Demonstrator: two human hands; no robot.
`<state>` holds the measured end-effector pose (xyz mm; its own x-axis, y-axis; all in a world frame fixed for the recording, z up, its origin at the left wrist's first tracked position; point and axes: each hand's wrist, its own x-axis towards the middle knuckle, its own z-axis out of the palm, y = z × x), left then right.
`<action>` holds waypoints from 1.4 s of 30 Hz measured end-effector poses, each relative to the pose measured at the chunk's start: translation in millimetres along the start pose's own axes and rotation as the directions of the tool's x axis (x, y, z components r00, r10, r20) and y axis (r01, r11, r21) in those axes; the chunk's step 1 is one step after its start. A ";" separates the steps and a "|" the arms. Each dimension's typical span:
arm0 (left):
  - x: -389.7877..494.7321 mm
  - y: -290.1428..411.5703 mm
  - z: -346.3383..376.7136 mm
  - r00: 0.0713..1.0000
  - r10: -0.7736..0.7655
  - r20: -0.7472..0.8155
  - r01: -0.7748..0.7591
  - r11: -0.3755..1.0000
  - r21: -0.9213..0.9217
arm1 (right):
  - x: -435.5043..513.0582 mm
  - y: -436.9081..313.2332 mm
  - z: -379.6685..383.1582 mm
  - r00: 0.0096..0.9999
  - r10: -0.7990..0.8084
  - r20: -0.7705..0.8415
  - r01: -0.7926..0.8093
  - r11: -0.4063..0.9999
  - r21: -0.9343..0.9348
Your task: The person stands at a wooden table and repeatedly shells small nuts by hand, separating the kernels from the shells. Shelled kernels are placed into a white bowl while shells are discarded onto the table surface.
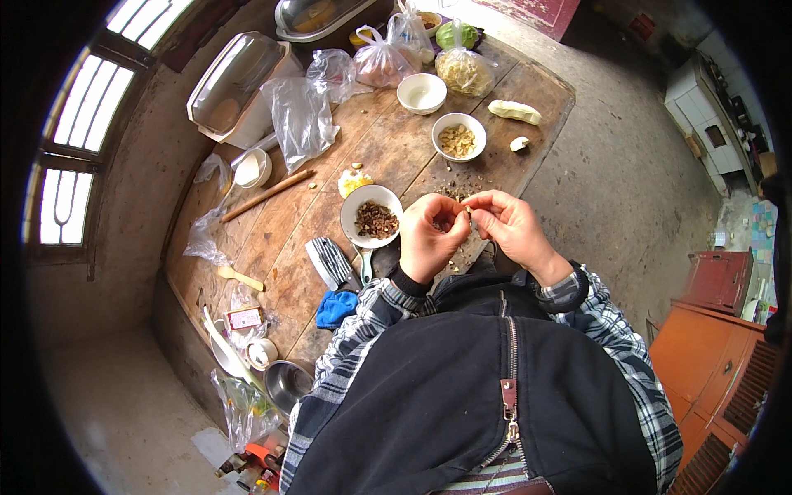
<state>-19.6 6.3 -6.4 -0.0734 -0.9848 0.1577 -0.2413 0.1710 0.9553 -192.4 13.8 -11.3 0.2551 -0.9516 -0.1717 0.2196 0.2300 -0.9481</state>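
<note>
My left hand [433,235] and my right hand [507,229] meet at the near edge of the wooden table, fingertips pinching a small brownish piece [468,210] between them. Its kind is too small to tell. Small dark bits [461,187] lie scattered on the wood just beyond my hands. Left of my left hand stands a white bowl [348,216] with dark brown pieces [376,221] in it. Farther off, another white bowl [437,137] holds pale yellow pieces [458,141]. Behind it is a third white bowl [422,93].
A cleaver [331,263], a peeler [365,266] and a blue cloth [336,309] lie left of my left hand. A wooden stick [267,195] lies farther left. Plastic bags of food [385,62] and a lidded container [238,86] line the far side. A metal bowl [288,383] stands near my left sleeve.
</note>
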 end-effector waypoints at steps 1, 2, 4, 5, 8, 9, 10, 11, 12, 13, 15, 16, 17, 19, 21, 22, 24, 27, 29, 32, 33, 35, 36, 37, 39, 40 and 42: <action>-0.2 0.2 -0.2 1.000 0.009 -0.002 -0.009 1.000 0.003 | -1.4 -1.0 1.3 1.000 0.005 0.007 -0.005 1.000 -0.001; -0.6 0.4 -0.3 1.000 0.013 -0.002 -0.013 1.000 0.009 | -2.4 -1.9 2.1 0.999 -0.032 0.044 0.031 0.999 0.018; -1.0 0.0 -0.4 1.000 0.021 0.000 -0.021 1.000 0.011 | -0.2 -3.6 1.2 0.999 0.020 0.028 -0.021 1.000 0.023; -0.9 -0.6 -0.5 1.000 0.025 0.001 -0.025 1.000 0.005 | 0.6 -4.2 0.5 0.999 0.044 0.023 -0.044 0.999 0.031; -0.8 -4.3 -0.7 1.000 0.008 0.011 -0.008 1.000 -0.024 | 0.8 -4.6 -1.5 0.995 0.090 0.035 -0.093 0.991 0.097; -0.8 -5.8 -0.4 1.000 -0.002 0.015 0.003 0.999 -0.036 | 0.1 -4.9 -2.4 0.995 0.085 0.052 -0.091 0.989 0.117; -0.6 -7.4 0.1 1.000 -0.024 0.011 0.025 0.997 -0.071 | -0.9 -5.5 -3.6 0.993 0.103 0.055 -0.110 0.985 0.130; -0.4 -8.7 0.9 0.999 -0.047 0.007 0.047 0.993 -0.107 | -1.5 -5.7 -4.4 0.992 0.106 0.070 -0.115 0.981 0.156; -0.4 -9.7 1.4 0.996 -0.083 0.011 0.084 0.987 -0.139 | -1.6 -5.8 -4.8 0.990 0.126 0.064 -0.134 0.979 0.153; -0.5 -10.2 1.5 0.996 -0.085 0.008 0.085 0.984 -0.156 | -1.4 -5.8 -5.4 0.989 0.130 0.069 -0.140 0.977 0.162; -0.6 -10.0 1.5 0.991 -0.129 0.019 0.131 0.975 -0.178 | -0.6 -5.6 -6.4 0.987 0.136 0.081 -0.148 0.974 0.168; -0.7 -9.3 1.3 0.993 -0.115 0.021 0.116 0.976 -0.186 | 0.0 -5.2 -6.8 0.986 0.138 0.088 -0.151 0.974 0.166; -0.8 -8.4 0.8 0.993 -0.114 0.027 0.117 0.975 -0.188 | 0.3 -4.9 -7.0 0.986 0.140 0.095 -0.155 0.974 0.164; -1.1 -6.9 -0.8 0.989 -0.135 0.064 0.146 0.961 -0.234 | 0.8 -4.3 -8.0 0.984 0.145 0.104 -0.165 0.963 0.215; -1.8 -6.5 -4.0 0.977 -0.171 0.127 0.204 0.927 -0.315 | 1.1 -4.2 -9.3 0.981 0.155 0.116 -0.181 0.945 0.271; -1.0 -7.2 -4.4 0.981 -0.164 0.100 0.187 0.934 -0.304 | 1.1 -4.6 -10.5 0.979 0.162 0.123 -0.192 0.934 0.301; 1.1 -10.2 -5.2 0.987 -0.149 0.058 0.160 0.948 -0.277 | 1.6 -5.4 -12.7 0.974 0.175 0.146 -0.217 0.907 0.361; 3.5 -15.7 -9.0 0.990 -0.111 0.085 0.125 0.974 -0.188 | 3.5 -7.6 -14.9 0.962 0.193 0.195 -0.261 0.862 0.434; 4.4 -18.4 -4.8 0.998 -0.041 0.053 0.055 0.957 -0.284 | 4.1 -9.2 -15.4 0.952 0.207 0.226 -0.292 0.836 0.464; 2.5 -19.3 -2.1 0.994 -0.089 0.057 0.105 0.905 -0.412 | 2.8 -9.5 -15.9 0.952 0.186 0.244 -0.287 0.821 0.494; 1.9 -18.9 -1.7 0.989 -0.129 0.071 0.147 0.881 -0.450 | 2.9 -8.1 -15.7 0.960 0.179 0.216 -0.263 0.841 0.473; 3.1 -17.7 -4.4 0.987 -0.136 0.089 0.159 0.922 -0.352 | 3.7 -2.8 -15.3 0.973 0.135 0.186 -0.207 0.867 0.453; 3.9 -16.4 -4.8 0.984 -0.158 0.086 0.177 0.938 -0.298 | 5.8 0.1 -15.9 0.978 0.128 0.166 -0.193 0.864 0.465; 4.7 -14.8 -4.8 0.994 -0.093 0.063 0.106 0.961 -0.254 | 8.2 3.3 -16.9 0.981 0.113 0.156 -0.176 0.857 0.484; 6.4 -10.2 -2.9 0.999 -0.026 0.020 0.028 0.990 -0.136 | 9.5 8.8 -19.2 0.987 0.098 0.131 -0.152 0.846 0.511; 6.1 -7.2 -3.8 0.999 0.053 0.010 -0.052 0.993 -0.108 | 9.7 10.9 -20.2 0.988 0.098 0.118 -0.145 0.843 0.519; 4.7 -1.0 -4.8 0.988 0.154 0.023 -0.153 0.988 -0.025 | 9.6 13.2 -21.5 0.990 0.105 0.092 -0.137 0.851 0.507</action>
<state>-15.1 1.3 -5.4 -0.1315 -0.9458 0.2971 -0.2030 0.3190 0.9258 -207.3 3.3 -31.3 0.3620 -0.8993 -0.2454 0.6290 0.4299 -0.6477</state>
